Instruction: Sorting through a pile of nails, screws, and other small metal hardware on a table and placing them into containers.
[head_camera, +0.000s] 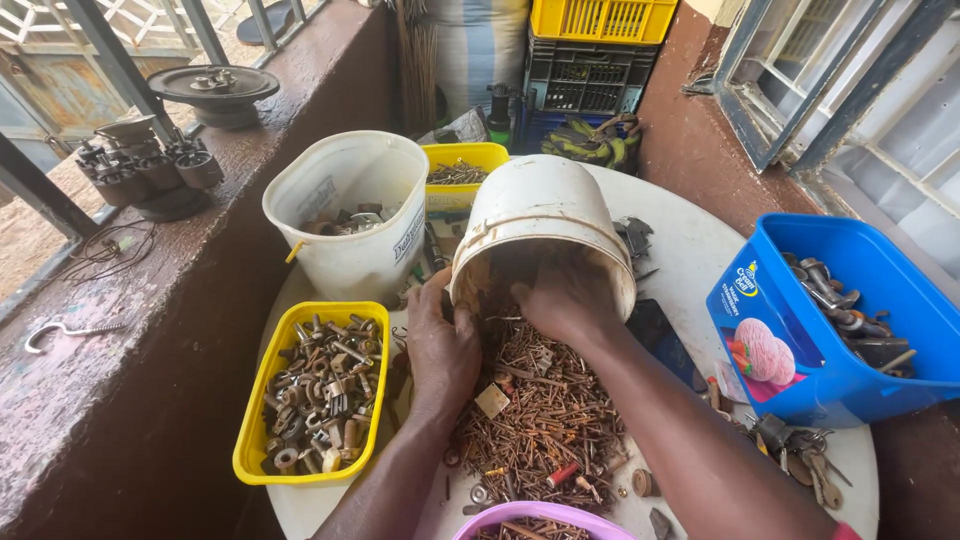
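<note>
A white plastic bucket (545, 215) lies tipped on its side on the round white table (690, 240), its mouth facing me. A heap of rusty nails and screws (540, 410) spreads out from the mouth. My left hand (440, 345) rests on the heap at the left of the bucket's rim, fingers curled against the rim. My right hand (568, 298) reaches into the bucket's mouth, its fingers hidden inside, so I cannot see whether they hold anything.
A yellow tray (255, 420) of bolts and nuts sits at the left, an upright white bucket (350, 215) and a yellow tub (465, 160) behind it. A blue tub (830, 340) of metal parts stands at the right. A purple bowl rim (545, 515) shows at the bottom. Crates are stacked at the back.
</note>
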